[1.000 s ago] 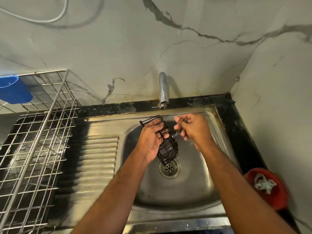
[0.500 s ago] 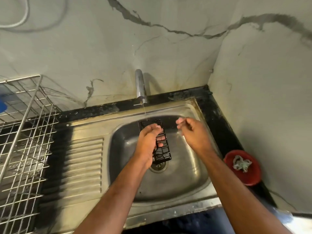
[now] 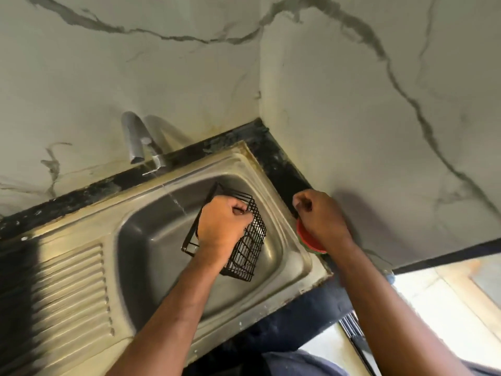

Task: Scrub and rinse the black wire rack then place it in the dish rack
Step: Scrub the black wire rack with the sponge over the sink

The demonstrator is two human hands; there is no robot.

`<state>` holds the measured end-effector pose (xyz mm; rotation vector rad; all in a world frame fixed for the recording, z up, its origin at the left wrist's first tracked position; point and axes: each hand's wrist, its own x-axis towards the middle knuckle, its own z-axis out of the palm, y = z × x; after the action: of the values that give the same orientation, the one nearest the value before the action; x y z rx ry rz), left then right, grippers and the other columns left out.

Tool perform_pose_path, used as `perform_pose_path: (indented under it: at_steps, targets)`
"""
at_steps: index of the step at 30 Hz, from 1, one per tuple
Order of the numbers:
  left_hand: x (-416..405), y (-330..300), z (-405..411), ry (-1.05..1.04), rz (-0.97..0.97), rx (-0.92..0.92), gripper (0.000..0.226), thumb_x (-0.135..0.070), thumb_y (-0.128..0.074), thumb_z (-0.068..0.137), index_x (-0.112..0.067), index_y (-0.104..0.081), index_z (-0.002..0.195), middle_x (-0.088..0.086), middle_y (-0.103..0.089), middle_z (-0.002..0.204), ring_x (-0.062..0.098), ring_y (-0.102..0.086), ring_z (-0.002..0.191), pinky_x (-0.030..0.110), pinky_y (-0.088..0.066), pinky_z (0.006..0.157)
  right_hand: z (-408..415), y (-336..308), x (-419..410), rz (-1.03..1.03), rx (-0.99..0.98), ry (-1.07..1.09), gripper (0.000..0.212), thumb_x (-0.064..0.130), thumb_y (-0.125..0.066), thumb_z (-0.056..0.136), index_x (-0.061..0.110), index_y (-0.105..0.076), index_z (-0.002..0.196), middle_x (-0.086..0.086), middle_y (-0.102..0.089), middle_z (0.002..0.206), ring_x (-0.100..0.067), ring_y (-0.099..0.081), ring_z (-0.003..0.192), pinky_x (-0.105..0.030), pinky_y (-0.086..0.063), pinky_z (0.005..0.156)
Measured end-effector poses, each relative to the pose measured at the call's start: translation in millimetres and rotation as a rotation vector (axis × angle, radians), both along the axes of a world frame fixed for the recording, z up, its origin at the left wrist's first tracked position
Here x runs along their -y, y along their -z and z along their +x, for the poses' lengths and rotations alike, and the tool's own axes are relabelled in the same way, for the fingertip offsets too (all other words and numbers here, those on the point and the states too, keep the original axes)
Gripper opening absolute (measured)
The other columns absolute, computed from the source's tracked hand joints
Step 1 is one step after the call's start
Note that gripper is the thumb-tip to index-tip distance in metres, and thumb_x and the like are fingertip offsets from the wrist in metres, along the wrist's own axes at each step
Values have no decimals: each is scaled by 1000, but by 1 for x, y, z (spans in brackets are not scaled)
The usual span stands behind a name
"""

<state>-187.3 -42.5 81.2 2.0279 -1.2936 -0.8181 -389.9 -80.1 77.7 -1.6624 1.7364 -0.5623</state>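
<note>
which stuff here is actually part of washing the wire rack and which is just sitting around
Part of the job:
- black wire rack, held in the left hand over the sink
- tap, thin stream running
- right hand, closed, over the red bowl; possibly fetching a scrubber

Just there:
- marble wall
- black counter edge
- ribbed drainboard

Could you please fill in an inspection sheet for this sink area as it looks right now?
Surface: steel sink with ribbed drainboard, set in a black counter.
Job's things: black wire rack held over the basin; dish rack not in view.
Clutter: red bowl on the counter, partly hidden.
Grippers: left hand grips the rack; right hand closed above the bowl, contents not visible.
Cables: nothing seen.
Surroundings: tap running a thin stream; marble-pattern wall.
</note>
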Motion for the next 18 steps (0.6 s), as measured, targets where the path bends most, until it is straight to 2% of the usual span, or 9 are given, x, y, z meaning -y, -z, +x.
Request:
perform_pose_path:
  at_steps: [3,6,8,10,14,18]
  targets:
    - [3,-1,-19,28,8,95,12,-30,-80,75,-27,-75,85,-11,-69,62,10,-63,54,33,-61,61,-27,0,-3,60,-96,36,24,13,-58,97,20,-68,117,2,-66,101,-20,-64,94,-33,-50,84]
    - [-1,0,-28,25,31,143,11,-28,-80,77,-26,-75,87,-12,-70,65,9,-68,62,36,-62,65,-39,-1,-8,194,-253,-50,31,20,-62,97,19,-62,128,-3,-64,98,-21,-59,92,-31,-43,80]
    - [-4,-1,-34,17,32,176,10,-28,-78,81,-26,-76,91,-12,-70,68,7,-68,60,36,-62,64,-39,-1,-11,244,-403,-127,42,28,-66,95,19,-56,135,-9,-62,122,-28,-59,111,-31,-44,83]
    - [-6,-2,-38,14,32,209,10,-30,-75,84,-28,-74,94,-12,-70,69,7,-67,57,35,-61,60,-36,5,-14,220,-518,-193,46,30,-66,94,20,-55,137,-8,-58,134,-29,-57,120,-31,-46,86]
    - [-5,-3,-38,-14,37,286,10,-34,-75,85,-29,-73,94,-11,-72,76,8,-66,59,32,-59,59,-32,19,-17,234,-521,-230,50,28,-73,88,20,-57,135,-5,-54,138,-27,-55,123,-36,-48,96]
    - [-6,-1,-32,-51,51,203,9,-32,-78,83,-24,-75,87,-11,-72,73,10,-70,67,36,-61,69,-33,17,-14,251,-504,-219,59,34,-73,87,17,-52,140,-9,-50,143,-30,-51,128,-37,-46,101]
